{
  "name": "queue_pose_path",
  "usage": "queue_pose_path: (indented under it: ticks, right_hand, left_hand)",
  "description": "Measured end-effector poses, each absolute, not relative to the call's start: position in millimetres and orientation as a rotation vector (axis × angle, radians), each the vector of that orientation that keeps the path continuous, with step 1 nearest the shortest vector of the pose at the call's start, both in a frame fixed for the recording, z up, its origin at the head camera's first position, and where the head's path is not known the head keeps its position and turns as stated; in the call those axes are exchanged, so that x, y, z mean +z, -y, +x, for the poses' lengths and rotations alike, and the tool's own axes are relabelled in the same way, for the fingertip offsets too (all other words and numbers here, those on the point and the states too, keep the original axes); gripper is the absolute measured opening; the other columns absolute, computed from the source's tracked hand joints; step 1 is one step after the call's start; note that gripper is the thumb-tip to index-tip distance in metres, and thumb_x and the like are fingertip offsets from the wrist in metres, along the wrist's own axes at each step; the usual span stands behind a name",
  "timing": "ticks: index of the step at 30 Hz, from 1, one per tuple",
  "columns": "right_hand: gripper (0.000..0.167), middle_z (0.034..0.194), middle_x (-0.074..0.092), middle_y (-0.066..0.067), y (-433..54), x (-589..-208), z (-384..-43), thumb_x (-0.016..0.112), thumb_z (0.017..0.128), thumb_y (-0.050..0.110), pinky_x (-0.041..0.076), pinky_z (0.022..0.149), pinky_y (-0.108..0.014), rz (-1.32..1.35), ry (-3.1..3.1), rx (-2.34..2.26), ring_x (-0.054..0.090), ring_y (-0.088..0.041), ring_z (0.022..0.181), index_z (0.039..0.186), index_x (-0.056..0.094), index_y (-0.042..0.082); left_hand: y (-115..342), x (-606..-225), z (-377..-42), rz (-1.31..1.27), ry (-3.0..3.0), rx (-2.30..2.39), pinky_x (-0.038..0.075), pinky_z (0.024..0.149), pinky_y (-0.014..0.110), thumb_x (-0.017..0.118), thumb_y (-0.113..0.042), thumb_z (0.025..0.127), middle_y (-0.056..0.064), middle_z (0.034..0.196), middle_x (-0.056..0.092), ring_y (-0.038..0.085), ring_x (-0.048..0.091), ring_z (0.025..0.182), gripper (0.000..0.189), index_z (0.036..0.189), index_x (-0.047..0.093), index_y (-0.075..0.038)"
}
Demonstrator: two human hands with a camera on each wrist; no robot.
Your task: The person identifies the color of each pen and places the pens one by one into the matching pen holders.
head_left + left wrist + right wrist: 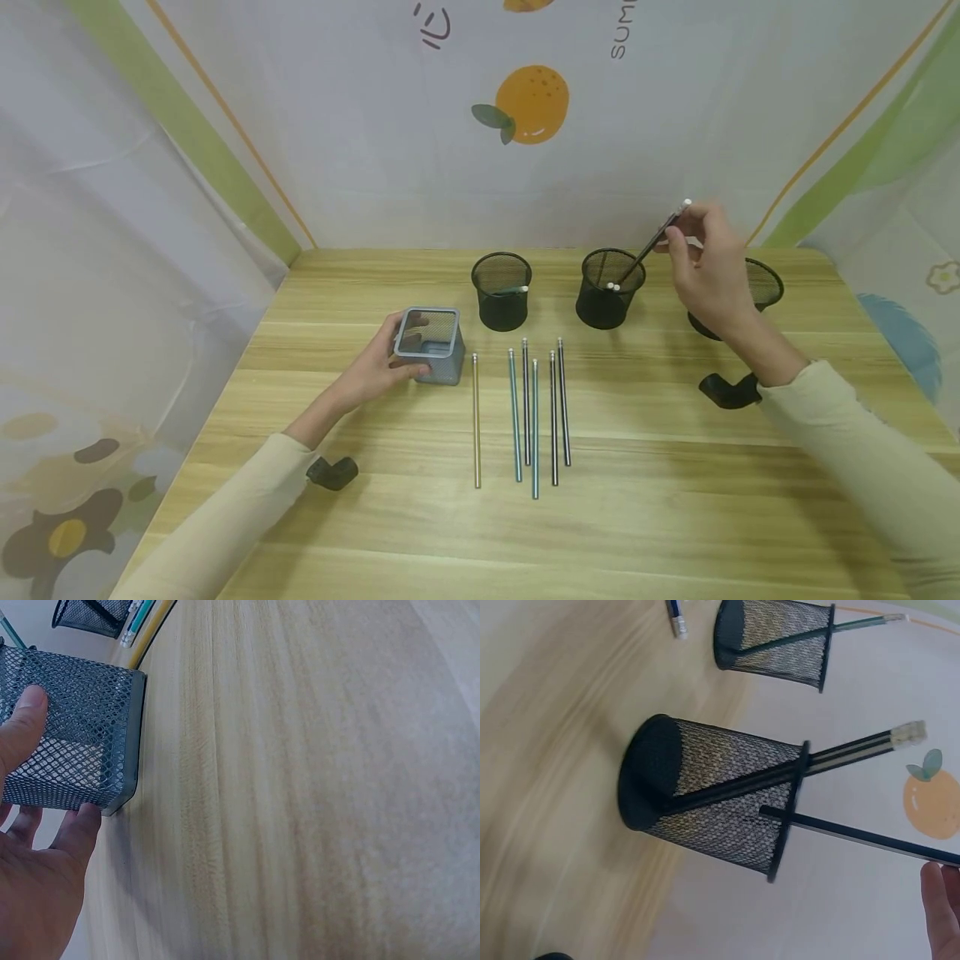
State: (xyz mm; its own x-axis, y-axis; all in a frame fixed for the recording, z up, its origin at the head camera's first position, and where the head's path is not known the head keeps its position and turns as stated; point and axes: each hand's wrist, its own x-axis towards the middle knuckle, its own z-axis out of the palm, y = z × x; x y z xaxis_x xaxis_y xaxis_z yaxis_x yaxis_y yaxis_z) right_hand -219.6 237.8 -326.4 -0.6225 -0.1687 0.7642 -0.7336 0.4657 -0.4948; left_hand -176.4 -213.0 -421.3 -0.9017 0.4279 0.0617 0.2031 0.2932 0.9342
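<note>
My left hand [367, 372] grips a grey square mesh pen holder [442, 368], its thumb on the near side and fingers on the left and far sides. My right hand [711, 267] pinches a black pencil [651, 243] near its white eraser end. The pencil slants down into the mouth of a black round mesh pen holder [600, 312]; its lower tip [765, 812] is just inside the rim, above the bottom. Two black pencils [847, 754] lean in this same holder. Between the hands lie a yellow pencil [476, 425] and several teal and dark pencils [554, 425].
Another black round holder [502, 315] with a teal pencil stands between the grey one and the middle one. A third round holder [767, 287] is partly hidden behind my right hand. Black curved pieces [332, 473] sit by both wrists. A printed curtain [390, 167] hangs behind the table.
</note>
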Motion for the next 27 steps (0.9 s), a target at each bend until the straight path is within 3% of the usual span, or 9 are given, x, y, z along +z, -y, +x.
queue_pose_path:
  ticks: [19,27]
  right_hand:
    - [0.019,0.100,0.059,-0.025,-237.4,-346.0,-214.2,0.054,0.095,-0.021,0.054,0.082,-0.010,0.807,2.140,1.030,0.059,-0.013,0.088,0.112,0.048,-0.017]
    - [0.020,0.098,0.058,-0.027,-234.8,-350.7,-213.9,0.054,0.093,-0.024,0.054,0.081,-0.010,0.879,2.097,1.017,0.065,-0.035,0.087,0.111,0.050,-0.018]
  left_hand:
    - [211.9,-418.8,-175.5,0.570,-2.344,1.667,0.040,0.111,0.058,0.074,0.009,0.088,0.020,0.156,0.032,0.045,0.034,0.141,0.083,0.153,0.026,-0.007]
    - [212.2,-419.6,-175.9,0.585,-2.343,1.665,0.042,0.109,0.058,0.074,0.009,0.088,0.021,0.155,0.032,0.046,0.036,0.140,0.083,0.153,0.026,-0.006]
